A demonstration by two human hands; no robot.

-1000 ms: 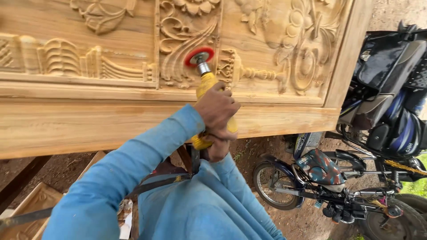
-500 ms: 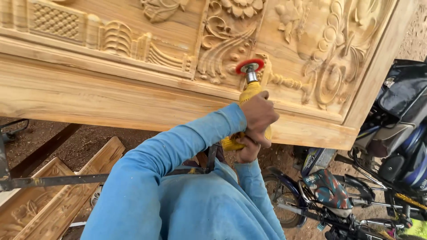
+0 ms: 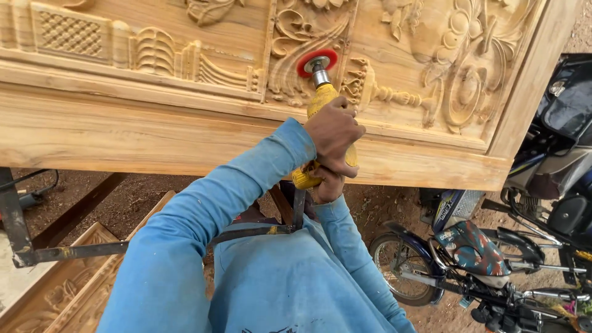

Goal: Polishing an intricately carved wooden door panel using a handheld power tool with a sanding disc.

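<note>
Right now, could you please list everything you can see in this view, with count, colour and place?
carved wooden panel: one, pale tan, across the top, resting on a stand
yellow handheld rotary sander: one, yellow body with red disc against the carving, centre
dark metal stand: one, rusty black, under the panel at left
second carved wooden piece: one, tan, on the ground at lower left
motorcycles: at least two, dark with a patterned tank, at right
bare dirt ground: brown, below the panel
blue long sleeves: two, light blue, lower centre
left hand: gripping the sander's body from above
right hand: holding the sander's rear end, partly hidden
</note>
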